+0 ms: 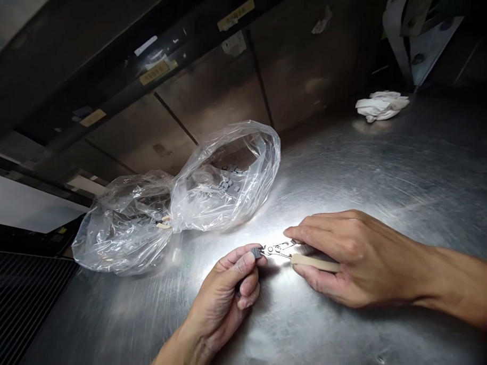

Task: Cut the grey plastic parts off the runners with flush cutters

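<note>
My left hand (223,293) pinches a small grey piece (256,252) between thumb and fingers. My right hand (356,261) grips small beige-handled nippers (314,262), and their metal jaws (275,249) reach to the grey piece. Both hands are held low over a brushed stainless steel table (407,172). To the left of my left hand lies a clear plastic bag (227,176), twisted at its middle. Several small grey pieces show through it, and small beige bits (164,225) sit near the twist.
A crumpled white cloth or paper (382,106) lies at the table's far edge. A black grate (19,302) lies beyond the table's left edge. Dark metal shelving and brown panels (214,107) rise behind the table.
</note>
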A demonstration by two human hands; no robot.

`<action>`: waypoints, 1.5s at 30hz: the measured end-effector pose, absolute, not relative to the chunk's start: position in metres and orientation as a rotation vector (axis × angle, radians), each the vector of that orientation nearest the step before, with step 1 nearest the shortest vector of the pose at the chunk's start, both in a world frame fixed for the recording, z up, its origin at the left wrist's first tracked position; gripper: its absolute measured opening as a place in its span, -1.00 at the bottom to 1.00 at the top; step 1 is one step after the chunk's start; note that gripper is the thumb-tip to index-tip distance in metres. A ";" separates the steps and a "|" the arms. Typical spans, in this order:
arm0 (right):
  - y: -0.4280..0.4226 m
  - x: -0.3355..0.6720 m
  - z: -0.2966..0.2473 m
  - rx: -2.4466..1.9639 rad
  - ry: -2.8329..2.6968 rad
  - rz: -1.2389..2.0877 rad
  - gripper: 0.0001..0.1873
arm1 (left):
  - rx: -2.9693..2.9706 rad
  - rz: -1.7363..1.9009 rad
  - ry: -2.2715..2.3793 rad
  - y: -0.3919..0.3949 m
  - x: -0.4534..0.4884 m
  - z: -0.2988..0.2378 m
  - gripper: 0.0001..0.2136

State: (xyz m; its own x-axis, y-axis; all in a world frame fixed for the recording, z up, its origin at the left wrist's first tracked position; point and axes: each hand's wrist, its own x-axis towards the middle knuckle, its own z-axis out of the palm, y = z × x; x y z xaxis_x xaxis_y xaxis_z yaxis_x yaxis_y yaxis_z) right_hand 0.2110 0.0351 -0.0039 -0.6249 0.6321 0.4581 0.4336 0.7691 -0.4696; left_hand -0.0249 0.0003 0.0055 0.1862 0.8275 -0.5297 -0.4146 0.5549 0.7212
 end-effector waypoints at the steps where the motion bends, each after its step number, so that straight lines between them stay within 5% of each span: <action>1: 0.035 0.211 -0.004 -0.790 -2.343 0.439 -0.79 | 0.459 0.929 1.048 0.001 -0.025 0.005 -0.81; 45: 0.032 0.211 -0.004 -0.750 -2.404 0.533 -0.89 | 0.443 0.938 1.050 0.001 -0.028 0.004 -0.74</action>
State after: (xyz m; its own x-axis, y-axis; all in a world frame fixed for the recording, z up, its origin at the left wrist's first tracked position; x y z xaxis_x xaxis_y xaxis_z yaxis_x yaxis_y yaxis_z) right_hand 0.2110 0.0320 -0.0043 -0.6870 0.6128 0.3905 0.3904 0.7646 -0.5129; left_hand -0.0280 0.0009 0.0042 0.1760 0.8260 -0.5355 -0.4398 0.5527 0.7079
